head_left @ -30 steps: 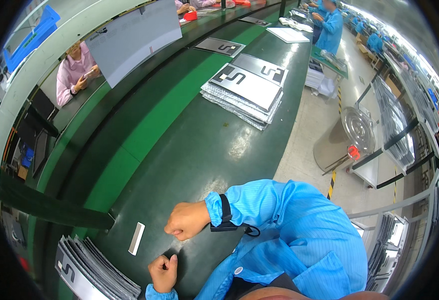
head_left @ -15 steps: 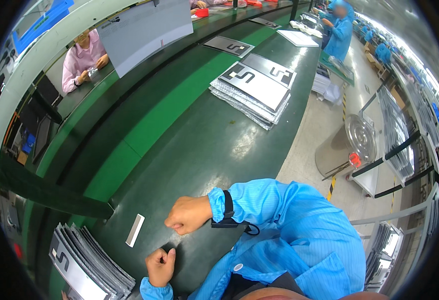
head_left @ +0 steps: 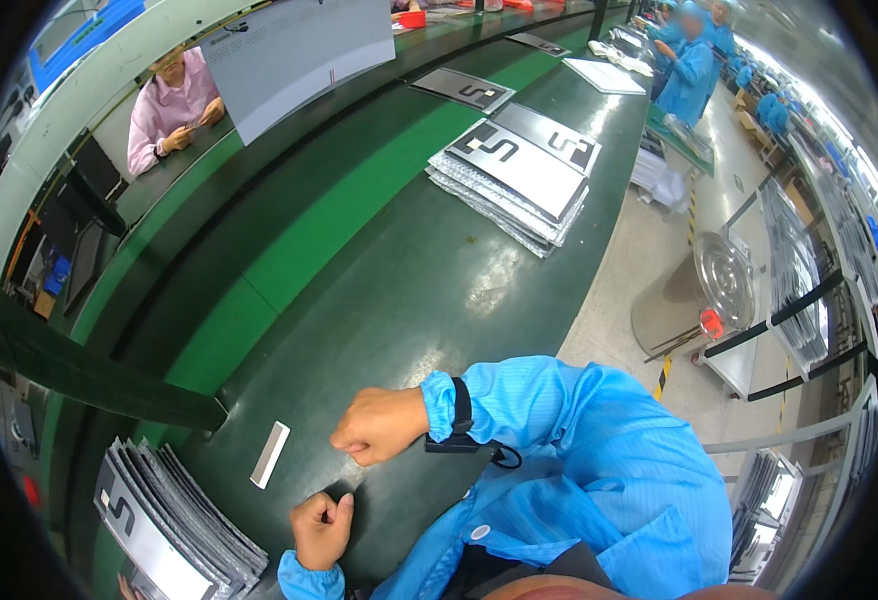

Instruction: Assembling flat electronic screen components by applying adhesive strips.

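My right hand [head_left: 381, 426] is curled into a fist over the green tabletop [head_left: 379, 300], and nothing shows in it. Below and slightly left, my left hand [head_left: 321, 530] is also closed, thumb along the bent fingers, with no object visible. A small pale strip with a grey edge [head_left: 270, 455] lies on the table just left of both hands. Left of my left hand stands a stack of flat silver panels [head_left: 164, 530], the outermost with a black S-shaped mark. A dark band and small box [head_left: 451, 440] are strapped around my right wrist.
Farther along the table lies a pile of similar panels [head_left: 519, 175] with bubble wrap between them. A dark post [head_left: 109, 365] crosses at the left. On the right are a round metal bin [head_left: 679, 300] and a rack of panels [head_left: 799, 270]. Co-workers sit or stand beyond.
My hands keep the same closed poses and places. The view has shifted slightly. Across the table, the hands of the person in pink have moved a little.
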`<state>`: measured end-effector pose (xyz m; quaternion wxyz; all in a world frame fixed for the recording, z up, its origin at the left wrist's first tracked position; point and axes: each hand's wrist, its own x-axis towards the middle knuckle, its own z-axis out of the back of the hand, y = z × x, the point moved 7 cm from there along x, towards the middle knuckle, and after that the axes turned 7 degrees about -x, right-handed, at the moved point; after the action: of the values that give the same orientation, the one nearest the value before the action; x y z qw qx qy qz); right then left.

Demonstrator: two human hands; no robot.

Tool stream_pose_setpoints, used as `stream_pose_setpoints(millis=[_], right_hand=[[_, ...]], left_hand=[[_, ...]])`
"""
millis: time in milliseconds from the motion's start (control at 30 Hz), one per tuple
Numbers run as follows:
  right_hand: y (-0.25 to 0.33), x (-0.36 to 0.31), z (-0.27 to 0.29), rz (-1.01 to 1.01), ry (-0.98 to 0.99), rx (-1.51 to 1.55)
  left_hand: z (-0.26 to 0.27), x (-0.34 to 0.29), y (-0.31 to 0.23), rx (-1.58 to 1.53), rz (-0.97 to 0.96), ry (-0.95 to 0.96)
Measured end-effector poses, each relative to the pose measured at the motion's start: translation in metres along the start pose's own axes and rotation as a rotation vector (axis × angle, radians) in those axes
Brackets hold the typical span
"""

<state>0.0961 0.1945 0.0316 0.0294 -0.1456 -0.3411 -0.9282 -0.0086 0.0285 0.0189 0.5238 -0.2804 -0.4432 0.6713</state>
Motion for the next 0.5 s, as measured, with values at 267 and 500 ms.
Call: stream_pose_setpoints(millis=[267,500], right_hand=[[-0.0001,-0.0007,0.0,0.029,-0.025,-0.025],[-0.002,-0.0001,-0.0005,0.018,-0.042,0.005]], left_hand=[[-0.0019,0.001,0.001,-0.008,0.025,0.025],[-0.0019,0.0033,-0.0048,0.047,-0.012,0.046]])
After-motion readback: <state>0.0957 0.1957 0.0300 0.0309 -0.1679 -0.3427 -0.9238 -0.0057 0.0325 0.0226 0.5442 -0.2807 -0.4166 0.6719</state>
